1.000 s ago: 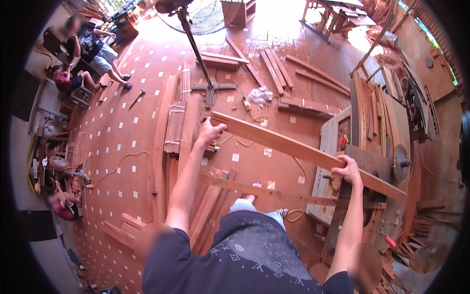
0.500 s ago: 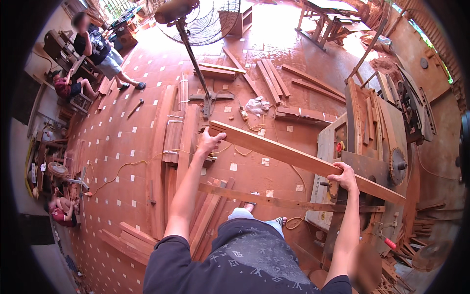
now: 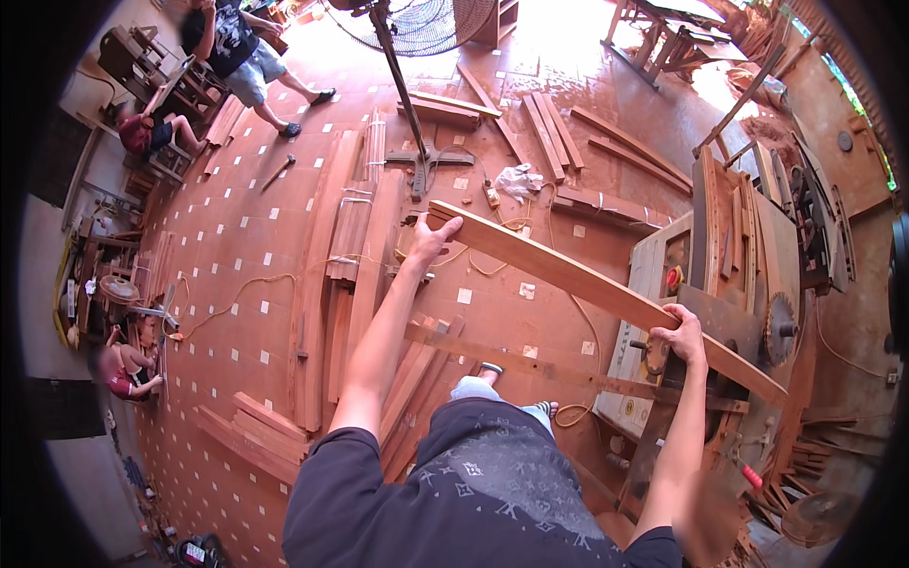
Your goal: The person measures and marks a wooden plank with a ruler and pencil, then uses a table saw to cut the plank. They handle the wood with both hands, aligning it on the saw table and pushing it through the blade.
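Note:
A long, light-brown wooden plank point(image 3: 559, 270) slants across the middle, its far left end raised and its right end near the machine. My left hand point(image 3: 433, 239) is closed around the plank's left end. Further along toward the other end, my right hand point(image 3: 684, 338) grips it with the thumb across the wood. The plank's right end reaches over the saw machine point(image 3: 653, 275), close to the round toothed blade point(image 3: 782, 327). Below the plank, a long narrow wooden strip point(image 3: 530, 363) extends left from the machine.
Bundled boards point(image 3: 350, 227) lie to the left, with more loose boards point(image 3: 554, 133) further off. A standing fan point(image 3: 417, 156) rises ahead, near a yellow cord point(image 3: 488, 270). One person point(image 3: 248, 57) is upright at the far left; others sit along the left side. A hammer point(image 3: 278, 172) lies on the tiles.
The view has shifted, so the scene sits further right. The standing person has taken a wider stride. Both hands keep hold of the plank, which stays at a similar slant.

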